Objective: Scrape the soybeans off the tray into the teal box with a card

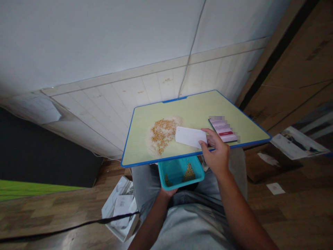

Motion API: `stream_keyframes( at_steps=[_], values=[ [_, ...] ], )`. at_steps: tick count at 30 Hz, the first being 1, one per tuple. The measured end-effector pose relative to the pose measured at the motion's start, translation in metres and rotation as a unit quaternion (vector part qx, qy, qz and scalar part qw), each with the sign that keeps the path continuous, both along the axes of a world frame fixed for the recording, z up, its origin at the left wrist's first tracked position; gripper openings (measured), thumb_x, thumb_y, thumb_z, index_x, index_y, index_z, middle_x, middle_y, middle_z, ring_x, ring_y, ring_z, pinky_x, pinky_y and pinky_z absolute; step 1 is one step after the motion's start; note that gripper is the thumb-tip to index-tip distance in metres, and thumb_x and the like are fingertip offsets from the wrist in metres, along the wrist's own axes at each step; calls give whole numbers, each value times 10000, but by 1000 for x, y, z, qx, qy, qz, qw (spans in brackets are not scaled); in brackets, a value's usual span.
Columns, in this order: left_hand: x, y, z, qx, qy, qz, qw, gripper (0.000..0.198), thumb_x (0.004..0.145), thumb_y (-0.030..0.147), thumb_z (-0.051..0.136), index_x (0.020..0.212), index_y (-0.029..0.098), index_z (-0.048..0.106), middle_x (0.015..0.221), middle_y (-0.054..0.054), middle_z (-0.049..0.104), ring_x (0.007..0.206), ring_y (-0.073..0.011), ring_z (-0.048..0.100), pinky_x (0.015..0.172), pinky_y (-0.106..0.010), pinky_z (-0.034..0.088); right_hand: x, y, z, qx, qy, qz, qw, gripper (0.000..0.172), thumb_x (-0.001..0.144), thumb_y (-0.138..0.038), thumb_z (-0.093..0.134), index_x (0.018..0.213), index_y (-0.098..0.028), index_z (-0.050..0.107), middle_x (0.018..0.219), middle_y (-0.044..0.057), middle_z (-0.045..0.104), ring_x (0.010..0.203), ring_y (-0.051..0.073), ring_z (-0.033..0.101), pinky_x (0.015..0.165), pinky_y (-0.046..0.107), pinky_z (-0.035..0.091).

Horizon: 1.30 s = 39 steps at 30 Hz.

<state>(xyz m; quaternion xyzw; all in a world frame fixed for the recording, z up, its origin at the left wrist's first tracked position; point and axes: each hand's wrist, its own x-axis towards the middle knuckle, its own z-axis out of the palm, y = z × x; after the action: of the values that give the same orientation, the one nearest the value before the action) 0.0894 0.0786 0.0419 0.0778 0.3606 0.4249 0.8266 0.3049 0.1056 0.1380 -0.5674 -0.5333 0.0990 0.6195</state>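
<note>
My right hand [216,152] pinches the right end of a white flat rectangular piece [189,137] with rounded corners. Its left end is beside a spread pile of white rice-like grains mixed with round golden soybeans [161,133] on the small table [195,107]. Below the table's near edge, my left hand [168,192] supports a turquoise plastic tray [177,166] from its near side; most of the fingers are hidden under it. Inside the tray, soybeans [189,173] lie heaped at the right, with a few more at the left.
On the table's right side lies a phone [222,130] with its screen lit. A white wall [117,38] stands behind, with a cable [192,45] running down it. Cardboard boxes [299,69] rise at the right. An open white box [121,208] sits on the floor at left.
</note>
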Motion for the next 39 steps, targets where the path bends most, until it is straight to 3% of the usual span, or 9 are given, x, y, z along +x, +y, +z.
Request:
stream_keyframes(
  at_steps=[3, 8, 16, 24, 29, 35, 39],
  values=[
    [0, 0, -4, 2, -7, 0, 1000, 953, 1257, 480, 93, 962, 378, 993, 1519, 26, 869, 1647, -378, 682, 1372, -638, 511, -1, 0, 0, 0, 1, 7, 1000, 413, 978, -307, 764, 1381, -272, 852, 1097, 66, 940, 897, 285, 908, 823, 389, 746],
    [2, 2, -4, -38, -10, 22, 999, 1028, 1260, 509, 53, 831, 329, 969, 1418, -21, 909, 1422, -355, 832, 1354, -646, 552, -1, 0, 0, 7, 1, -14, 1000, 406, 975, -307, 754, 1368, -272, 853, 1105, 72, 941, 897, 290, 908, 826, 399, 746],
    [2, 1, 1, -19, -15, 15, 1000, 979, 1267, 484, 96, 843, 343, 967, 1464, 9, 891, 1587, -370, 733, 1377, -639, 512, 1, -1, 2, 3, -21, -24, 999, 415, 964, -297, 756, 1363, -301, 869, 1161, 65, 944, 970, 315, 916, 899, 430, 759],
    [1, 0, -5, -20, -2, 12, 1000, 935, 1253, 499, 137, 903, 350, 990, 1556, 8, 845, 1602, -343, 728, 1380, -607, 534, -1, 0, 1, 3, -10, 6, 1000, 401, 970, -310, 758, 1354, -280, 870, 1113, 66, 939, 934, 291, 911, 850, 399, 741],
    [3, 1, -4, -11, 4, 12, 1000, 908, 1252, 485, 151, 964, 368, 1003, 1515, -13, 875, 1604, -378, 722, 1396, -667, 498, -3, 3, -2, -12, 35, 47, 998, 423, 964, -294, 754, 1373, -255, 852, 1029, 48, 925, 865, 261, 897, 765, 346, 721],
    [-5, 3, -26, -42, -1, 32, 999, 905, 1261, 506, 161, 949, 349, 996, 1385, -14, 928, 1533, -364, 763, 1397, -617, 499, -6, 7, -8, -29, 88, 113, 989, 427, 941, -302, 784, 1360, -248, 847, 960, 39, 909, 823, 257, 895, 747, 342, 726],
    [-9, 4, -44, -92, -14, 64, 994, 847, 1261, 471, 212, 946, 290, 977, 1174, -47, 959, 1180, -360, 875, 1405, -629, 469, -6, 8, -7, -44, 102, 148, 983, 409, 931, -325, 810, 1330, -251, 859, 923, 30, 900, 835, 261, 898, 757, 350, 735]
  ],
)
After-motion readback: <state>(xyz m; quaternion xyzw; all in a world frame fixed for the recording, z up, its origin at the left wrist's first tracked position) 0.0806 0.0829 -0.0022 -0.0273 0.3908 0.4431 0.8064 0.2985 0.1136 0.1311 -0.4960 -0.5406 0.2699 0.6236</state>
